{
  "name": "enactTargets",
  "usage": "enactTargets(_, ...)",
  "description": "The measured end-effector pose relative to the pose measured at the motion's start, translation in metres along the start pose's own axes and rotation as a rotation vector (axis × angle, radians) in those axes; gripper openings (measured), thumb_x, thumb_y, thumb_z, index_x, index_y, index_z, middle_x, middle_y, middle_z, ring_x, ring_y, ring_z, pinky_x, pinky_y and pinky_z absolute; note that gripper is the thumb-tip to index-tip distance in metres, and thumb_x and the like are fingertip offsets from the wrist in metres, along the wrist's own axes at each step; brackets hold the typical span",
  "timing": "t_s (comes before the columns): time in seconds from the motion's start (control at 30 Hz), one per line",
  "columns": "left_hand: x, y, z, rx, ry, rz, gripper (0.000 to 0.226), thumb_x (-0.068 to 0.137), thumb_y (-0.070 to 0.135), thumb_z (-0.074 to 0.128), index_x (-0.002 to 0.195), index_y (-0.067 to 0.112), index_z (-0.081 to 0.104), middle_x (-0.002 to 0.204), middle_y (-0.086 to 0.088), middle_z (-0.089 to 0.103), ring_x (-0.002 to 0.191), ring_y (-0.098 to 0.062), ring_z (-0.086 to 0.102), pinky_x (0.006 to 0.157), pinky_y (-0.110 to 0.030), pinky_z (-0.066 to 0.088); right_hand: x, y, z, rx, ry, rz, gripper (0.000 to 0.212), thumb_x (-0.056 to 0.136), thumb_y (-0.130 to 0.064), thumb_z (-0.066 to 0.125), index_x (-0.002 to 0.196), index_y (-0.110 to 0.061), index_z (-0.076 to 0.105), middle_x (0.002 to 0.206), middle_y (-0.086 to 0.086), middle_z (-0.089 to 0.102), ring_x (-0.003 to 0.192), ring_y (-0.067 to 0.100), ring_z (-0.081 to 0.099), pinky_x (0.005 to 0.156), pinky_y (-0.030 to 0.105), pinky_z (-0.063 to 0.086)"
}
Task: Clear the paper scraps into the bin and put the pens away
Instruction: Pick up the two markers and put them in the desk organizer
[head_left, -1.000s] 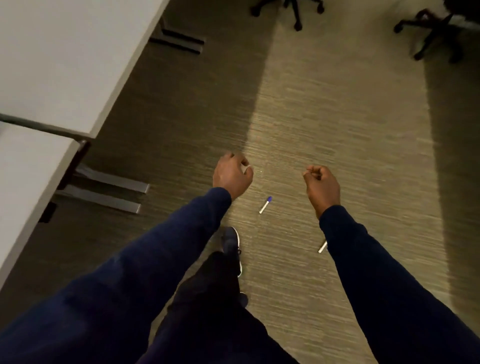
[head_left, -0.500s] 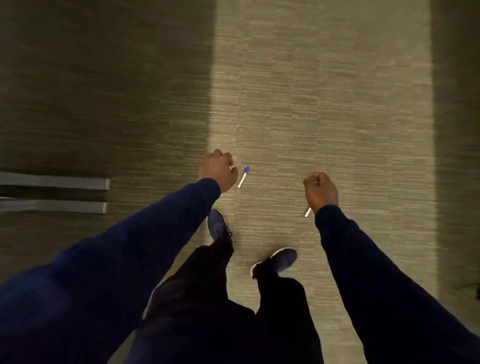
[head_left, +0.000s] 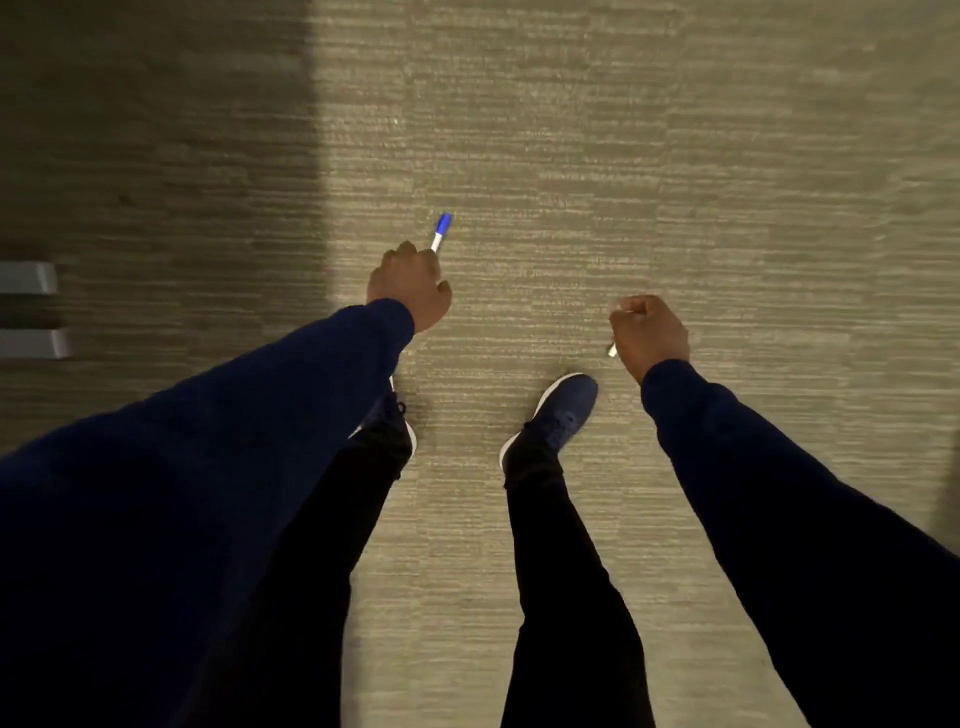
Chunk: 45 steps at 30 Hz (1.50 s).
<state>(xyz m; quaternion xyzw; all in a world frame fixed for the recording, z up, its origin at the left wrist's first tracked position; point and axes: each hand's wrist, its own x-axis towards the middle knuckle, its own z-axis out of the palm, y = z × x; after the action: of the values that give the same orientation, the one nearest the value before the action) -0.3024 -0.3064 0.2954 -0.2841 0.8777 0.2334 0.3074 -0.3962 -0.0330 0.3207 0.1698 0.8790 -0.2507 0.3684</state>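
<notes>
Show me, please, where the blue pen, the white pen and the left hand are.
blue pen (head_left: 443, 225): head view, on its blue cap.
white pen (head_left: 612, 351): head view, on its one visible end.
left hand (head_left: 410, 286): head view, on the back of the hand.

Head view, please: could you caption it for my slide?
Left hand at the blue pen on the carpet; right hand, fisted, hides most of a white pen.

2 grey metal bars (head_left: 26, 278) lie on the striped carpet (head_left: 675, 156) at the left edge.

Pen (head_left: 440, 234): blue cap, wht barrel. Carpet (head_left: 675, 156): tan, fine stripes. Sleeves (head_left: 260, 415) navy.
</notes>
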Motion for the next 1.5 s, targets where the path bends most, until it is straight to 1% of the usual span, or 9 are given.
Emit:
enactTargets(0.17, 0.082, -0.008, 0.085, 0.050, -0.046, 0.035, 0.035, 0.094, 0.030, 0.059, 0.122, 0.008, 0.059, 0.128, -0.015, 0.049, 0.111, -0.034, 0.054, 0.093, -0.047, 0.050, 0.105, 0.059, 0.042, -0.140, -0.054, -0.021, 0.046, 0.096, -0.033, 0.056, 0.137, -0.012, 0.052, 0.131, 0.011, 0.064, 0.114, 0.028, 0.062, 0.094, 0.032, 0.048)
enactTargets(0.27, 0.122, -0.014, 0.122, 0.105, -0.062, 0.061, 0.045, 0.092, 0.029, 0.061, 0.130, 0.007, 0.051, 0.137, -0.017, 0.043, 0.113, -0.036, 0.053, 0.092, -0.049, 0.050, 0.151, 0.088, 0.066, -0.264, -0.058, -0.037, 0.060, 0.097, -0.037, 0.057, 0.145, -0.005, 0.042, 0.143, 0.017, 0.053, 0.129, 0.034, 0.053, 0.103, 0.037, 0.044)
enactTargets(0.47, 0.184, -0.020, 0.176, 0.205, -0.045, 0.009, 0.049, 0.090, 0.015, 0.058, 0.135, 0.007, 0.040, 0.145, -0.021, 0.035, 0.114, -0.040, 0.050, 0.088, -0.052, 0.050, 0.213, 0.139, 0.110, -0.264, 0.033, 0.077, 0.085, 0.098, -0.037, 0.057, 0.160, -0.010, 0.006, 0.158, 0.020, 0.030, 0.136, 0.037, 0.046, 0.106, 0.040, 0.042)
enactTargets(0.63, 0.213, -0.026, 0.203, 0.131, 0.088, -0.101, 0.072, 0.093, 0.015, 0.055, 0.154, 0.005, 0.016, 0.156, -0.021, 0.022, 0.131, -0.041, 0.037, 0.101, -0.051, 0.046, 0.251, 0.168, 0.134, -0.190, 0.209, 0.127, 0.072, 0.095, -0.028, 0.057, 0.155, -0.010, 0.021, 0.149, 0.021, 0.036, 0.119, 0.041, 0.056, 0.095, 0.044, 0.048)
enactTargets(0.87, 0.231, -0.036, 0.223, -0.010, 0.242, -0.216, 0.048, 0.093, 0.006, 0.047, 0.140, -0.001, 0.036, 0.141, -0.023, 0.039, 0.122, -0.039, 0.046, 0.097, -0.044, 0.044, 0.277, 0.181, 0.148, -0.066, 0.323, 0.280, 0.056, 0.093, -0.025, 0.059, 0.142, -0.008, 0.037, 0.137, 0.018, 0.050, 0.115, 0.037, 0.058, 0.089, 0.039, 0.045)
enactTargets(1.03, 0.240, -0.043, 0.226, -0.069, 0.213, -0.203, 0.039, 0.093, 0.009, 0.054, 0.128, -0.003, 0.042, 0.130, -0.025, 0.048, 0.111, -0.040, 0.055, 0.094, -0.046, 0.048, 0.289, 0.182, 0.145, 0.171, 0.349, 0.311, 0.044, 0.093, -0.020, 0.064, 0.128, -0.010, 0.040, 0.122, 0.011, 0.062, 0.101, 0.029, 0.064, 0.074, 0.029, 0.045)
enactTargets(1.13, 0.237, -0.044, 0.225, -0.167, 0.155, -0.196, 0.037, 0.092, 0.014, 0.057, 0.125, 0.002, 0.046, 0.125, -0.019, 0.052, 0.101, -0.032, 0.057, 0.079, -0.038, 0.046, 0.284, 0.179, 0.144, 0.168, 0.274, 0.270, 0.044, 0.089, -0.015, 0.065, 0.127, -0.013, 0.042, 0.106, 0.006, 0.062, 0.092, 0.028, 0.068, 0.073, 0.038, 0.057)
enactTargets(1.3, 0.192, -0.039, 0.197, -0.361, 0.086, -0.150, 0.018, 0.087, 0.016, 0.058, 0.099, 0.010, 0.047, 0.094, -0.007, 0.051, 0.073, -0.020, 0.048, 0.055, -0.028, 0.037, 0.234, 0.138, 0.142, 0.308, 0.060, 0.201, 0.047, 0.088, -0.008, 0.066, 0.129, -0.016, 0.043, 0.106, 0.013, 0.068, 0.081, 0.029, 0.073, 0.076, 0.049, 0.063)
enactTargets(1.5, 0.095, -0.031, 0.129, -0.548, 0.070, -0.143, 0.019, 0.088, 0.016, 0.059, 0.098, 0.014, 0.043, 0.088, -0.007, 0.056, 0.068, -0.018, 0.050, 0.054, -0.029, 0.040, 0.124, 0.034, 0.123, 0.411, -0.107, 0.130, 0.062, 0.090, -0.001, 0.059, 0.143, -0.024, 0.036, 0.106, 0.009, 0.065, 0.076, 0.023, 0.071, 0.074, 0.045, 0.064)
